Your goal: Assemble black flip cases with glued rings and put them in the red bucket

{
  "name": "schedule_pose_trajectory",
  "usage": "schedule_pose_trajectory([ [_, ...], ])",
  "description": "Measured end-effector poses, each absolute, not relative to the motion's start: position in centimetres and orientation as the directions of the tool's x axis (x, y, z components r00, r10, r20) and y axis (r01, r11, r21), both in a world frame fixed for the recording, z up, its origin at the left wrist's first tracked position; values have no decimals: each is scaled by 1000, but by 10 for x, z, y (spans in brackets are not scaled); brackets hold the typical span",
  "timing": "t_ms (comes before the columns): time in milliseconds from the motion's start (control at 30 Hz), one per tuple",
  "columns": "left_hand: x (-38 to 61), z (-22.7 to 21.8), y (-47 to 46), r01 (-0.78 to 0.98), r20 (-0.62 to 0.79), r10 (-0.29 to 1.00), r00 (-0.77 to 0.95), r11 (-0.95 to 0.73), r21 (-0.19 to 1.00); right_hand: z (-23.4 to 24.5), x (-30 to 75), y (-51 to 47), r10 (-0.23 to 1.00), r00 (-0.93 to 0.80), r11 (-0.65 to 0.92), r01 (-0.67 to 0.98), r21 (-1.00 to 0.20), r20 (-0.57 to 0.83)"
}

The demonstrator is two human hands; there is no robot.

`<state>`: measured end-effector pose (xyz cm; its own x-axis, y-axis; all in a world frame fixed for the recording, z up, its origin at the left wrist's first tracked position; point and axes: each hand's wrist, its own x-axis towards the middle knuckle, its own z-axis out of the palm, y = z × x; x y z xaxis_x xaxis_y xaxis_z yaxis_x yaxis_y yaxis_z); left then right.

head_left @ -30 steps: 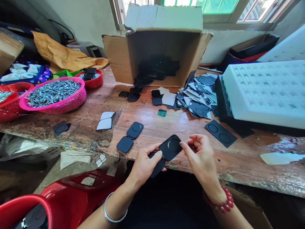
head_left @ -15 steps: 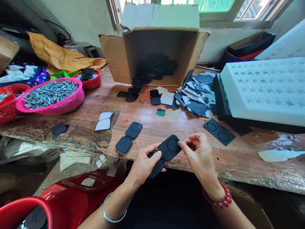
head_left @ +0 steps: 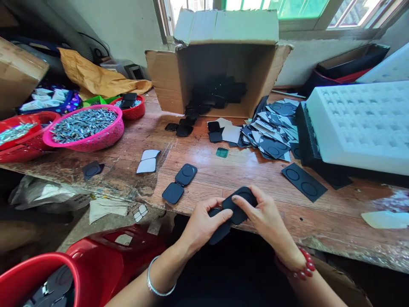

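Over the table's front edge, a black hinged two-panel pad [head_left: 221, 233] is held between both hands. My left hand [head_left: 204, 221] grips it near the hinge, thumb on top. My right hand [head_left: 263, 213] clasps the upper panel, its thumb pressed on the face with the ring mark. A similar folding pad [head_left: 173, 192] lies opened flat on the table, left of my hands. To the right is a dark sheet with two ring outlines [head_left: 304, 182]. A white two-part sticker sheet [head_left: 147, 161] lies farther left.
An open cardboard box [head_left: 164, 81] with black pieces inside stands at the back. Right of it are a heap of dark and white sheets [head_left: 271, 130] and white foam trays [head_left: 367, 123]. A pink basket of metal parts [head_left: 84, 145] sits left; a red chair [head_left: 105, 256] stands below.
My right hand has gone from pinching the upper panel's right edge to clasping the panel with its thumb on the face. The whole view has shifted, moving the table items rightward.
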<state>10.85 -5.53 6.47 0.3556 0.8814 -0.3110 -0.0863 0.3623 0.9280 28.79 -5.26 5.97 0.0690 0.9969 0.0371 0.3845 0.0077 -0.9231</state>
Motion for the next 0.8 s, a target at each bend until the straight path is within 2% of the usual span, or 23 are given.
schedule_pose_trajectory([
  [100, 107, 61, -57, -79, -309, 861, 405, 369, 926, 54, 278, -50, 993, 118, -36, 291, -956, -1],
  [167, 107, 58, -57, -66, -289, 868, 404, 343, 937, 51, 275, -45, 991, 112, -101, 215, -971, -78],
  [233, 103, 55, -53, -4, -225, 895, 385, 245, 969, 47, 274, -36, 988, 107, -133, 185, -974, -115],
  [333, 89, 55, -39, 205, -81, 953, 291, 21, 979, 41, 280, -17, 989, 148, -56, 287, -956, -13],
  [400, 73, 57, -25, 445, 27, 990, 137, -86, 891, 36, 287, -4, 985, 156, 8, 417, -909, 80],
  [500, 48, 56, -4, 794, 135, 988, -79, -20, 607, 29, 297, 11, 976, 121, 68, 614, -786, 179],
  [567, 35, 52, 7, 898, 119, 983, -141, 76, 433, 25, 300, 14, 967, 95, 92, 733, -673, 236],
  [633, 26, 46, 13, 924, 66, 987, -148, 114, 366, 22, 299, 13, 944, 57, 132, 837, -531, 324],
  [700, 22, 41, 16, 908, 14, 991, -132, 115, 402, 23, 294, 10, 903, -19, 207, 894, -397, 429],
  [733, 21, 41, 16, 888, -10, 992, -127, 118, 445, 25, 291, 8, 883, -51, 253, 889, -381, 467],
  [800, 22, 41, 15, 801, -58, 991, -124, 134, 584, 30, 280, 3, 861, -79, 337, 829, -447, 502],
])
